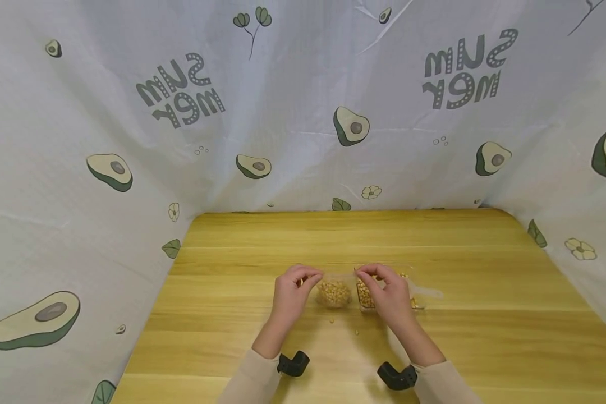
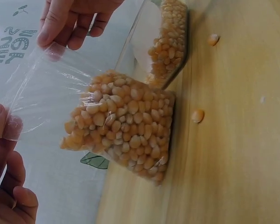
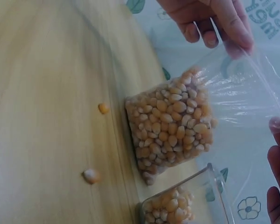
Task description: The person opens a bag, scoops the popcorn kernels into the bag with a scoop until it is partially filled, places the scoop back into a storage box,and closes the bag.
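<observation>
A clear plastic bag [image 1: 334, 293] part filled with yellow corn kernels [image 2: 126, 126] stands upright on the table. My left hand [image 1: 290, 294] pinches one top corner of it between thumb and finger. At the opposite corner, my right hand [image 1: 391, 292] pinches the bag's edge the same way, so the top is stretched between the two hands. Close to the bag's right side is a clear box [image 3: 210, 170] holding more corn kernels, partly hidden behind my right hand in the head view.
Two loose kernels lie on the wooden table [image 1: 222, 314] nearer to me, one kernel [image 2: 198, 115] close by the bag and another kernel [image 2: 213, 39] by the box. A pale handle [image 1: 429, 292] sticks out past the box to the right. A printed cloth [image 1: 293, 112] hangs behind the table.
</observation>
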The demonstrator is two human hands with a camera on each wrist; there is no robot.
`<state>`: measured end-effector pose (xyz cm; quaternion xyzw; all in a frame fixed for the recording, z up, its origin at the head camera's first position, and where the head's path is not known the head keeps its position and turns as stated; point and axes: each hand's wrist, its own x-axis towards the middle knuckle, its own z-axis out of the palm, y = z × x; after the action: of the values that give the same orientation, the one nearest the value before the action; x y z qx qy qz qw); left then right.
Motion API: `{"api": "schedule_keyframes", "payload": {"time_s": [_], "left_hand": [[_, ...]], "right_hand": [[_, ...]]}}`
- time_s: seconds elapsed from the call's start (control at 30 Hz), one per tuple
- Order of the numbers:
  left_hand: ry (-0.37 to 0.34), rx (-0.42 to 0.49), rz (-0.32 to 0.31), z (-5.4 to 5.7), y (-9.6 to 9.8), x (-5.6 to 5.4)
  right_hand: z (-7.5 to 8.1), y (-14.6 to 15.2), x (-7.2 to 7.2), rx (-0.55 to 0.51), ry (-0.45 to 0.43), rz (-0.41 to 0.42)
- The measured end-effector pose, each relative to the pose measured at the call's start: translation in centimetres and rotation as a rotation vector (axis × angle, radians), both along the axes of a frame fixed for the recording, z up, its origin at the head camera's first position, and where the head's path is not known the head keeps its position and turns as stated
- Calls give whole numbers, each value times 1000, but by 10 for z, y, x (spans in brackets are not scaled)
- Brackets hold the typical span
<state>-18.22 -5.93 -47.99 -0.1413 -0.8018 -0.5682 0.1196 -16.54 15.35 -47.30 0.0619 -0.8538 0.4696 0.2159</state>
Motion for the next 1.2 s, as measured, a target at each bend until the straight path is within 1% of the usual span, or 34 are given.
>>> {"api": "schedule_keyframes", "payload": {"time_s": [0.1,0.2,0.33,0.47,0.57,0.63,0.73,0.8,0.87,0.97,1.03,1.13,1.2], "left_hand": [[24,10,6,2,-1,-1],[36,22,16,2,-1,-2],[17,16,32,-1,-1,-4],[-16,11,25,-2,-1,-4],[-54,-10,4,-2,-3,-3],[-90,-26,-12,-3,-5,-3],[-129,-44,-30,-3,-7,-3],[-136,-46,-39,-4,-8,-2],[-125,-46,-54,-5,-8,-1],[-102,-52,-70,-5,-8,-1],[-90,-46,-78,-5,-7,-2],[-61,-39,-71,-5,-5,-3],[-27,-47,-59,-4,-4,-2]], "right_hand": [[2,-2,-2,-18,-29,-20],[1,-3,-6,-54,-58,-23],[-3,-4,-8,-86,-92,-14],[-4,-3,-8,-101,-100,10],[-3,-2,-8,-81,-114,43],[-3,-1,-8,-47,-119,81],[-1,-1,-8,29,-88,168],[0,-3,-9,85,-54,219],[1,-5,-11,128,-22,242],[2,-8,-13,155,-4,224],[2,-8,-14,153,2,203],[3,-8,-14,140,10,178],[4,-7,-14,141,22,165]]}}
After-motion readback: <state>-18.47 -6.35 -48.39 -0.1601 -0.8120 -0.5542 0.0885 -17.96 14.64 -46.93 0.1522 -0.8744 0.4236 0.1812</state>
